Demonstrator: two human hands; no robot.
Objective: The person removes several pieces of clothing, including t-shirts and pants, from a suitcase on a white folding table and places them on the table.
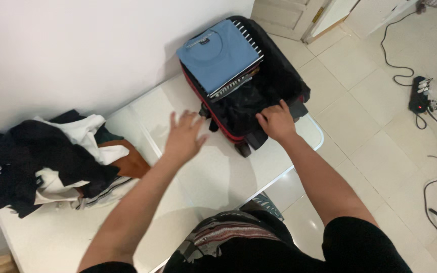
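My right hand (pixel 277 121) presses down on the dark clothes packed in the open suitcase (pixel 279 76), fingers curled and knuckles up; whether they grip the fabric I cannot tell. My left hand (pixel 184 135) hovers over the white table (pixel 218 172) just beside the suitcase's red-trimmed edge, fingers spread wide and holding nothing. A folded blue shirt (pixel 218 53) lies on top of a stack at the far end of the suitcase, near the wall. A loose pile of clothes (pixel 41 162), black, white and brown, sits at the table's left end, well apart from both hands.
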